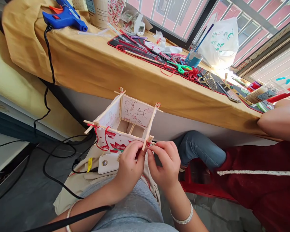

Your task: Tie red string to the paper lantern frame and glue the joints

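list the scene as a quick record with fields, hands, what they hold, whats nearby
left hand: pinches a lower corner stick of the paper-and-stick frame
right hand: pinches the same corner, beside a knot of red cord
cloth-covered table: holds a blue hot glue gun, green scissors
other person: co-worker's forearm at the table edge

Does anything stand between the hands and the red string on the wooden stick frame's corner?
Nothing visible does: the left hand and right hand already reach the thin red string on the pale wooden stick frame.
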Demonstrator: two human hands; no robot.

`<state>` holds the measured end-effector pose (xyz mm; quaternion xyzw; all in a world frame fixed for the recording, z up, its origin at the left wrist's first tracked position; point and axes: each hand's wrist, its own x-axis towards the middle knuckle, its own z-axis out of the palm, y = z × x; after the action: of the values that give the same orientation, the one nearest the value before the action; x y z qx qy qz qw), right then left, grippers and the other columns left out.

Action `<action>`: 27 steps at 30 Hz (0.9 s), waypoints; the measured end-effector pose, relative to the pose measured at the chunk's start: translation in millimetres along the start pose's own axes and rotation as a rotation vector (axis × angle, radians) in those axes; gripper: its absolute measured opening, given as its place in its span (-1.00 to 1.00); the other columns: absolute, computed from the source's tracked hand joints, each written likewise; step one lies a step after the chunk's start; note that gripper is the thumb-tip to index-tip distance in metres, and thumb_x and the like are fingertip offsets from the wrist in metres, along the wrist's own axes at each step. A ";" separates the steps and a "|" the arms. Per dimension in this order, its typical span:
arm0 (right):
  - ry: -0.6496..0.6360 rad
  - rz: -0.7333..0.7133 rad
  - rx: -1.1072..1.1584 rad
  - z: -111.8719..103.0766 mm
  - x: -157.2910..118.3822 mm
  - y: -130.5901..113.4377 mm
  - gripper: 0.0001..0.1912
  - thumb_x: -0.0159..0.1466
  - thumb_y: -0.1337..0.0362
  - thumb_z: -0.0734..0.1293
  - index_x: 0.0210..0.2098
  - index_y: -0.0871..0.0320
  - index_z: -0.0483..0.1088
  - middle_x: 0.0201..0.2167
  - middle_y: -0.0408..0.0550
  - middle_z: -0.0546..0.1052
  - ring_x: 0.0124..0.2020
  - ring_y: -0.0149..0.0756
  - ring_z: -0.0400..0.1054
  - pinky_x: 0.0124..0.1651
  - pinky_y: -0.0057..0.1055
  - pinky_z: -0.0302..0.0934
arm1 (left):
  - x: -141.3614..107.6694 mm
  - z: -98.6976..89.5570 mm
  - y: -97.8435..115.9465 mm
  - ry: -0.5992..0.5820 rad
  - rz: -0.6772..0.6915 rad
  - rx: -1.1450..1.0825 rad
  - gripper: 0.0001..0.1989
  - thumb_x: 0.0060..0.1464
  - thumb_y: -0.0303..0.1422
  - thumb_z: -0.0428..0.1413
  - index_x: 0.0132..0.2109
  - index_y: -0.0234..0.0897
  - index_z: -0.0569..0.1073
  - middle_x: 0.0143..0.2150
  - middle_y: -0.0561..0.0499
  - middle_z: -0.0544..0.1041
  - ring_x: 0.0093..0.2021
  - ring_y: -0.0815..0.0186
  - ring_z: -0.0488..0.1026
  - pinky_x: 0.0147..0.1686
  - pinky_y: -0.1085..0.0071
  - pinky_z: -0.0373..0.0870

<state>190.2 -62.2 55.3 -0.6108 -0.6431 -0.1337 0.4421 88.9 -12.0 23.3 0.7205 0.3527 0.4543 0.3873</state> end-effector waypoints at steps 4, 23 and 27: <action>0.002 0.012 0.009 5.4 -1.6 2.3 -0.86 0.17 0.49 0.27 -0.31 0.17 0.39 -0.39 -0.02 0.43 -0.36 -0.30 0.26 -0.34 -0.34 0.24 | 0.7 1.0 -2.4 0.020 0.024 0.013 -0.88 0.15 -0.49 -0.01 -0.27 -0.28 0.42 -0.31 0.01 0.50 -0.28 0.36 0.41 -0.27 0.48 0.34; -0.057 0.174 0.015 5.3 -4.9 -1.7 -0.92 0.24 0.44 0.27 -0.31 0.16 0.36 -0.35 -0.05 0.42 -0.29 -0.31 0.29 -0.25 -0.36 0.27 | -1.1 -1.7 0.1 0.029 0.082 0.035 -0.90 0.13 -0.53 0.01 -0.30 -0.33 0.41 -0.34 0.02 0.49 -0.30 0.41 0.41 -0.28 0.56 0.33; -0.013 0.137 0.024 5.9 -5.3 -3.5 -0.89 0.24 0.47 0.26 -0.30 0.15 0.36 -0.34 -0.06 0.41 -0.29 -0.34 0.30 -0.25 -0.39 0.28 | -1.3 -2.2 1.0 0.033 0.083 0.021 -0.88 0.12 -0.55 0.00 -0.29 -0.31 0.40 -0.34 0.03 0.49 -0.30 0.42 0.41 -0.28 0.56 0.33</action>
<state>183.8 -62.2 49.3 -0.6489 -0.6043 -0.0914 0.4532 86.6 -13.1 24.2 0.7311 0.3335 0.4781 0.3545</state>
